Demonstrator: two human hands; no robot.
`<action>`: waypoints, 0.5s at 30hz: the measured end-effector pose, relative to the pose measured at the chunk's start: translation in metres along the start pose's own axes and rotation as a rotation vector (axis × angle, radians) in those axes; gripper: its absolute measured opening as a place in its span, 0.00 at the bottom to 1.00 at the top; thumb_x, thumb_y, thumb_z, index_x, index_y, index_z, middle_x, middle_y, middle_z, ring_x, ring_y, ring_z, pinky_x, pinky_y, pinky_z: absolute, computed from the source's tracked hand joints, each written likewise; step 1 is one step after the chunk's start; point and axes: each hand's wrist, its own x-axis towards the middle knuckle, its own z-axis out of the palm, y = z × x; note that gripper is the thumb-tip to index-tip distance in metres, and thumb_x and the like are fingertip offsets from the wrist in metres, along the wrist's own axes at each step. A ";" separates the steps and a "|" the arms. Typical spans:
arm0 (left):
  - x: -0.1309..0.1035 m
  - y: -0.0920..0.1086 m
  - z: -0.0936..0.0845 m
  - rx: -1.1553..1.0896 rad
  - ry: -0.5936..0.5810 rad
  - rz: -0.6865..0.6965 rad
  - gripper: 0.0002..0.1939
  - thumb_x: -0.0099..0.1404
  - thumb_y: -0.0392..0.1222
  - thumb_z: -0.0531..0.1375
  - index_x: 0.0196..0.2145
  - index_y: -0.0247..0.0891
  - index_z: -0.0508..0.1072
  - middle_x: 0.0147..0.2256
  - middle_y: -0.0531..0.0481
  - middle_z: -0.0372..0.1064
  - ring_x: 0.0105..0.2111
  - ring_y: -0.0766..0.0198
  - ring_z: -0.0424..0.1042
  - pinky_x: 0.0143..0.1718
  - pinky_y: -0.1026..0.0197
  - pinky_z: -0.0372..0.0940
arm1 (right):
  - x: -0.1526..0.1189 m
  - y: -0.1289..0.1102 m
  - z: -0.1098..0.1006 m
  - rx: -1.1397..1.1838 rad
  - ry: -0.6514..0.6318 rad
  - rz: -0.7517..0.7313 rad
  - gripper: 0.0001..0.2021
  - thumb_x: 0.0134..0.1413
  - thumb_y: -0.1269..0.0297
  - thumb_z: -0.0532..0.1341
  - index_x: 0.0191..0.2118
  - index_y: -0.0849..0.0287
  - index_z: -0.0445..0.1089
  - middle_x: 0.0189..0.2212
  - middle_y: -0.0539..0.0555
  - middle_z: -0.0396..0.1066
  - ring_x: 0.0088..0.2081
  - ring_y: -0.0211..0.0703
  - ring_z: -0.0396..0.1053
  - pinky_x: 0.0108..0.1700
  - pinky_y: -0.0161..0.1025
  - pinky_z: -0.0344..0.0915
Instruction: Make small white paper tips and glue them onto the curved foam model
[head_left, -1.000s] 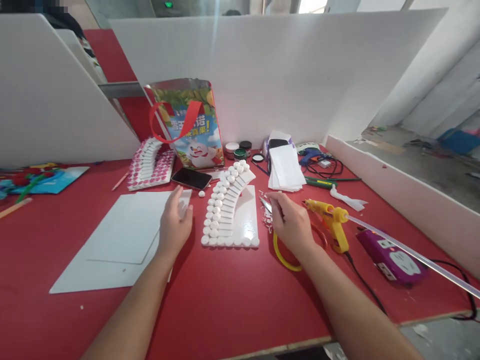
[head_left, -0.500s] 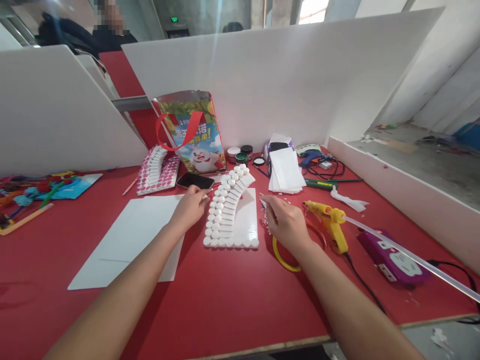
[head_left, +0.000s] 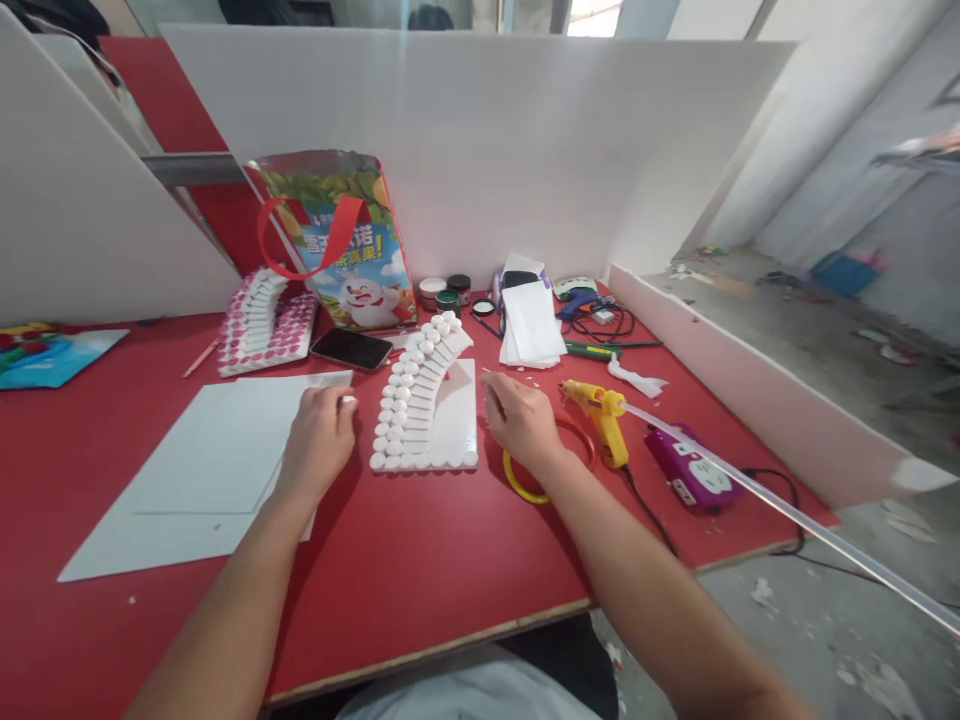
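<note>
A white craft piece (head_left: 454, 415), a flat base with a curved stepped strip edged by round white discs, lies between my hands. To its left, my left hand (head_left: 322, 435) is closed over the edge of the white sheets (head_left: 202, 450), with a small white piece (head_left: 349, 400) at its fingertips. On the other side, my right hand (head_left: 521, 415) is pinched just past the base's right edge; whatever its fingers hold is hidden. Partly under that hand lies a yellow and red ring (head_left: 523, 490). Farther right rests a yellow glue gun (head_left: 606, 420) with a long clear glue stick (head_left: 750, 500).
A purple power strip (head_left: 694, 470) and cables lie at the right. Behind are a phone (head_left: 352, 348), a colourful bag (head_left: 360, 250), paint jars (head_left: 448, 302), stacked white papers (head_left: 531, 325) and a pink-patterned piece (head_left: 285, 335). White boards (head_left: 487, 150) wall the table's back.
My left hand has moved away from the craft piece, toward me and over the white sheets. My right hand stays beside the base. The whole view has shifted.
</note>
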 end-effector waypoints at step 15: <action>-0.010 0.004 0.003 -0.252 0.129 -0.113 0.09 0.58 0.47 0.62 0.38 0.49 0.76 0.39 0.53 0.73 0.33 0.56 0.74 0.47 0.46 0.73 | -0.002 -0.013 -0.001 -0.097 -0.119 0.061 0.15 0.69 0.68 0.52 0.56 0.57 0.70 0.41 0.56 0.80 0.42 0.45 0.77 0.37 0.36 0.62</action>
